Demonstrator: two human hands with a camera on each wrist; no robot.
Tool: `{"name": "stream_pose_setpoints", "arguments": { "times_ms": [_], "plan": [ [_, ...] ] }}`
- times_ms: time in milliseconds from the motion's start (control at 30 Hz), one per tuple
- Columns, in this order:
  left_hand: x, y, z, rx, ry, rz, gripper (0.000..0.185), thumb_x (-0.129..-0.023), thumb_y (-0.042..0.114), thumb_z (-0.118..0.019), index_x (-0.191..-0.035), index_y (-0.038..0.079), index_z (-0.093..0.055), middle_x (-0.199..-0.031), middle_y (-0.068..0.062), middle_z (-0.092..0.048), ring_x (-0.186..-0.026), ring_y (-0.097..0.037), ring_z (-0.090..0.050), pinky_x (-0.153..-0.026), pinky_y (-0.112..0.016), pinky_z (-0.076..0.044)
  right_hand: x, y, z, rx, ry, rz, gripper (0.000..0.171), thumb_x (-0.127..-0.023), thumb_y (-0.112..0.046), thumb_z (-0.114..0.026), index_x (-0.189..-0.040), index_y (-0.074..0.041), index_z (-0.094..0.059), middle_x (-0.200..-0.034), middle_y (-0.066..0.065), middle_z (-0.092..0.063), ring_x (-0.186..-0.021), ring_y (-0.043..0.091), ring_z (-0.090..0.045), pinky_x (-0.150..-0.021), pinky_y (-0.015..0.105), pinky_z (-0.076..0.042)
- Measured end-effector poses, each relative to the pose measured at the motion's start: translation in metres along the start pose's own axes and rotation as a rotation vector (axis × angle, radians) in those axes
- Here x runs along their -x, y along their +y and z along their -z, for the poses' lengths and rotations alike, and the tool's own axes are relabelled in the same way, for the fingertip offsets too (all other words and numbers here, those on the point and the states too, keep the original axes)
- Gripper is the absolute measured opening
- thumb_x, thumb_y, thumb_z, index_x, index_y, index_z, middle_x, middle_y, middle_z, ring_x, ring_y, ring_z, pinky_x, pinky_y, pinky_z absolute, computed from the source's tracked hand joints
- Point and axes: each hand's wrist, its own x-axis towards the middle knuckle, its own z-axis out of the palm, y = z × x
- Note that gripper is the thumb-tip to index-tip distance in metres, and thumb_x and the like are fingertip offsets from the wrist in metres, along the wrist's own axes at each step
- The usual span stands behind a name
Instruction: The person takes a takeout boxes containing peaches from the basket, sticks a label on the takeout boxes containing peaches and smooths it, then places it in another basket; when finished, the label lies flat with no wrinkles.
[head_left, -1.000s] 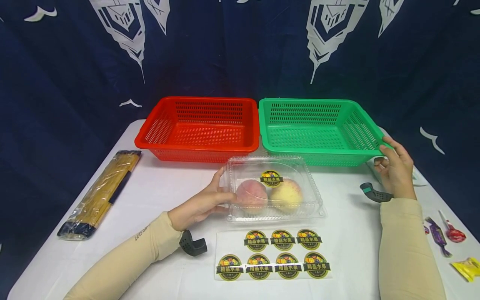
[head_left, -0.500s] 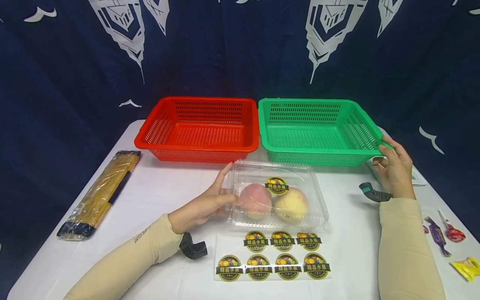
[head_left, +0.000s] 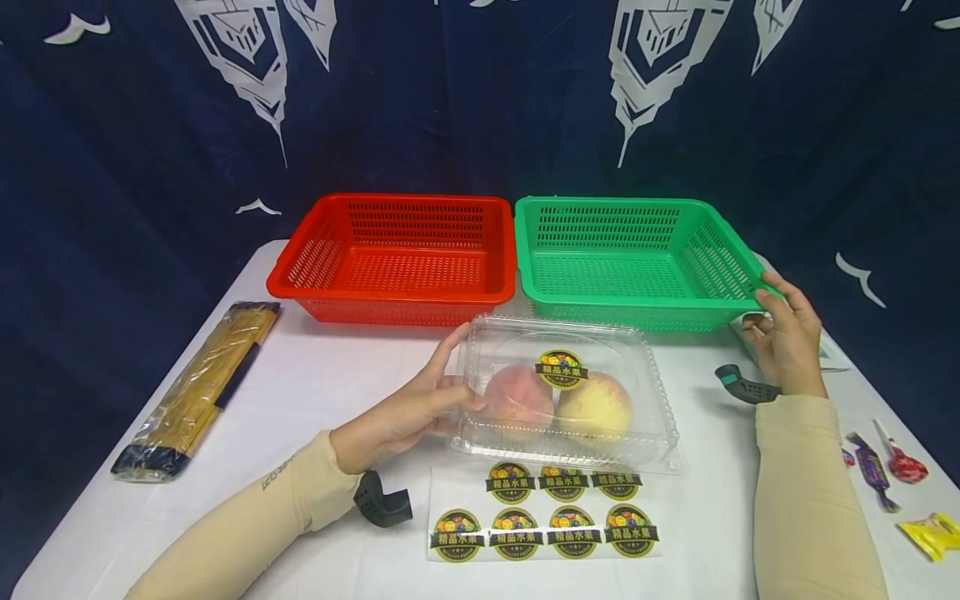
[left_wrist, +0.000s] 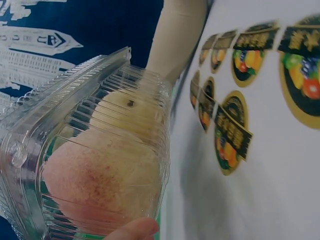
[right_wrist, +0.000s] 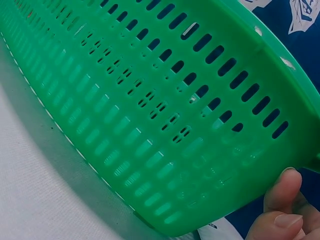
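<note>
We see the left hand [head_left: 397,417] at the left end of a clear clamshell box [head_left: 570,392], fingers lightly curved along its side wall and the thumb pressed against the near left corner, so the hand grips that end. The box sits near the middle of the white bench [head_left: 337,375], its far right part seeming slightly raised, though we cannot tell whether it is clear of the surface. Inside lie two peaches: a pink peach [head_left: 517,398] on the left, next to the hand, and a yellow peach [head_left: 596,404] to its right, touching it. A round fruit label [head_left: 561,368] is stuck on the lid above them. In the left wrist view a fingertip [left_wrist: 132,231] shows under the box's ribbed wall, with the pink peach just behind the plastic.

Just near of the box lies a sheet of stickers [head_left: 547,512], its far row partly overlapped by the box rim.

The right hand [head_left: 783,346] is well apart from the box, at the right near corner of the green basket [head_left: 637,312]. Its thumb lies on the rim and the fingers curl beneath, pinching the corner. A red basket [head_left: 390,292] stands to the left of the green one, touching it, both beyond the box.
</note>
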Motion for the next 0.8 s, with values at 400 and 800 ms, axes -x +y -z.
{"name": "stream_pose_setpoints", "arguments": {
  "times_ms": [400,800],
  "plan": [
    [0.005,0.030,-0.005,-0.007,-0.038,-0.023,0.109,-0.086,0.020,-0.062,-0.174,0.037,0.000,-0.124,-0.017,-0.049,-0.122,-0.032,-0.055,-0.104,-0.057,-0.050,0.001,0.001,-0.002,0.000,0.000,0.013,0.034,-0.105,-0.005,-0.069,-0.137,-0.015,-0.065,-0.116,0.003,-0.057,-0.071,0.012,-0.058,-0.054,0.021,-0.046],
    [-0.010,0.067,-0.007,0.031,-0.017,-0.082,0.106,-0.086,0.019,-0.054,-0.174,0.035,0.002,-0.177,-0.011,-0.001,-0.149,-0.045,-0.035,-0.118,-0.073,-0.032,0.000,0.000,-0.001,0.029,0.025,-0.011,0.036,-0.105,-0.008,-0.070,-0.139,-0.018,-0.063,-0.126,0.002,-0.053,-0.083,0.013,-0.056,-0.058,0.020,-0.046]
  ]
}}
